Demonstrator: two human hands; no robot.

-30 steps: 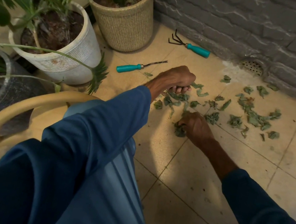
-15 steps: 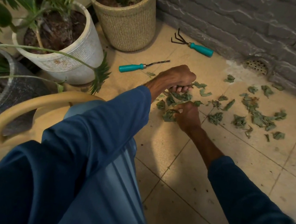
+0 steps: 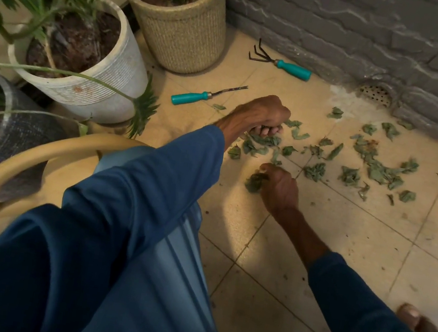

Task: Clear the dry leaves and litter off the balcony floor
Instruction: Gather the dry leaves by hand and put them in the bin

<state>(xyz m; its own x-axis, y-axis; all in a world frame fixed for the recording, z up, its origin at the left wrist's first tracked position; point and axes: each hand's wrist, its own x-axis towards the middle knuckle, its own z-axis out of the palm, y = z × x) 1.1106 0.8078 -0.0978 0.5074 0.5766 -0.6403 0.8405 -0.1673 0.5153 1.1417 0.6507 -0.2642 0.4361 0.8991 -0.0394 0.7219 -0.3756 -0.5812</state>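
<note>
Now the right hand (image 3: 280, 188) pinches a clump of dry leaves (image 3: 254, 182) off the floor (image 3: 343, 243); the left hand (image 3: 260, 115), a closed fist, holds more. Next, probably, reach toward two o'clock for the loose ones.

1. Legible text, labels, brands, numbers, signs: none can be read in this view.
</note>
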